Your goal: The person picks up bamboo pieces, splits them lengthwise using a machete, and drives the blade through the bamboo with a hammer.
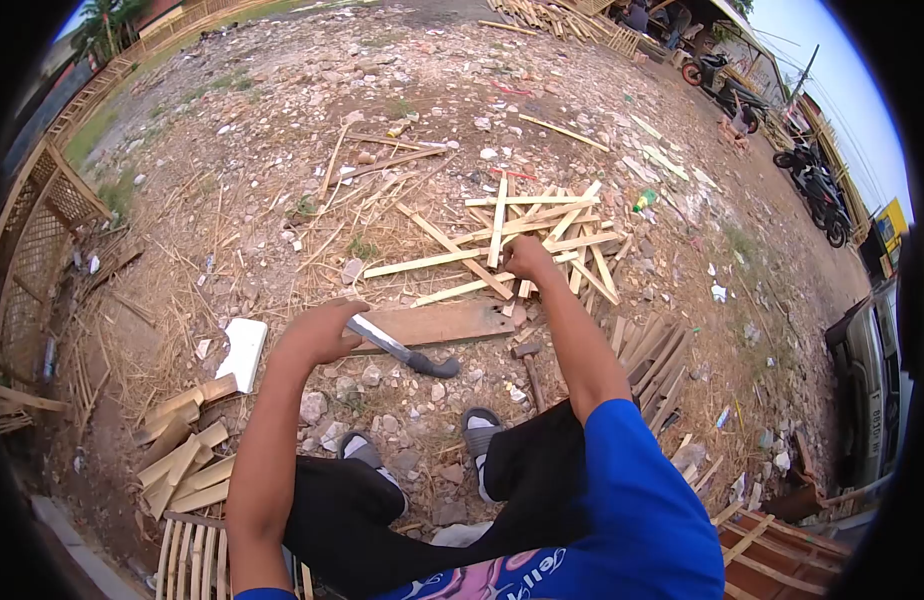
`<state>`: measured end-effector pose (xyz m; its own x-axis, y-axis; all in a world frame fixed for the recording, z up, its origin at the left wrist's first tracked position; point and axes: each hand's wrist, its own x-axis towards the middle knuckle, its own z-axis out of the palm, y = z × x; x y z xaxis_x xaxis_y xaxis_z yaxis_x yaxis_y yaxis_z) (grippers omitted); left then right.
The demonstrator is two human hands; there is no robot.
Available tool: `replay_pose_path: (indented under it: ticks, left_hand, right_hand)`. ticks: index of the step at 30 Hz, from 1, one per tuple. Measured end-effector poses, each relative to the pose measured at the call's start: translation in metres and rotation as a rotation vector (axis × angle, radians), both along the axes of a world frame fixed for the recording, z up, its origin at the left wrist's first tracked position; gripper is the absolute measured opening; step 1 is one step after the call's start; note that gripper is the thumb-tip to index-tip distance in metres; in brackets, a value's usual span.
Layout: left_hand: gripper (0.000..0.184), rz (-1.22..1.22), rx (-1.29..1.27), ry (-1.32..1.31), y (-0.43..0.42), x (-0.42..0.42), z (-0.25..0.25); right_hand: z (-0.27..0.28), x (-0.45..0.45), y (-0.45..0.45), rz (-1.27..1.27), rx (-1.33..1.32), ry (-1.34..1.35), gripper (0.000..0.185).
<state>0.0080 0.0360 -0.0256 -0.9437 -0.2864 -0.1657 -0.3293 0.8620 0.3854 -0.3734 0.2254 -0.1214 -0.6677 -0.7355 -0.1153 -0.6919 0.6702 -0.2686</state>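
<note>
My left hand (320,332) is at the left end of a flat wooden board (447,322) on the ground, thumb and fingers apart. The tip end of a machete (384,340) lies between them; I cannot tell whether they touch it. Its dark curved handle points right, over the board's near edge. My right hand (529,258) reaches into a loose pile of pale bamboo strips (572,212), fingers closed on a strip, though the grip is partly hidden. A hammer (529,372) with a wooden handle lies on the ground below my right forearm.
Split bamboo pieces (190,462) are heaped at the left, near a white slab (244,354). Darker slats (654,365) lie at the right. A woven panel (37,240) stands far left. Stony ground stretches back toward parked motorbikes (814,190); a vehicle (872,385) is at the right edge.
</note>
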Motion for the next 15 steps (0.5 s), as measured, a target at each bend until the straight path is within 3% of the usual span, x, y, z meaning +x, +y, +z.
replay_pose_path:
  ticks: [1, 3, 6, 7, 10, 13, 15]
  left_hand:
    - [0.051, 0.02, 0.002, 0.04, -0.002, 0.005, 0.004]
    - [0.052, 0.067, 0.02, 0.114, -0.002, 0.024, 0.01]
    - [0.055, 0.269, 0.181, 0.233, 0.01, 0.059, 0.046]
    - [0.056, 0.341, 0.225, 0.266, 0.016, 0.068, 0.056]
    - [0.054, 0.484, 0.26, 0.399, 0.038, 0.108, 0.061]
    - [0.054, 0.601, 0.314, 0.402, 0.069, 0.152, 0.043]
    - [0.051, 0.684, 0.241, 0.434, 0.094, 0.18, 0.032]
  right_hand:
    - [0.035, 0.009, 0.005, 0.025, 0.024, -0.017, 0.021]
    - [0.056, 0.018, 0.027, 0.198, -0.333, -0.009, 0.038]
    - [0.101, 0.082, 0.078, 0.169, -0.496, -0.121, 0.055]
    - [0.107, 0.097, 0.097, 0.192, -0.413, -0.189, 0.059]
    - [0.112, 0.14, 0.149, 0.195, -0.251, -0.445, 0.053]
    - [0.101, 0.152, 0.192, 0.153, -0.137, -0.314, 0.047]
    - [0.11, 0.166, 0.211, -0.025, -0.379, -0.137, 0.042]
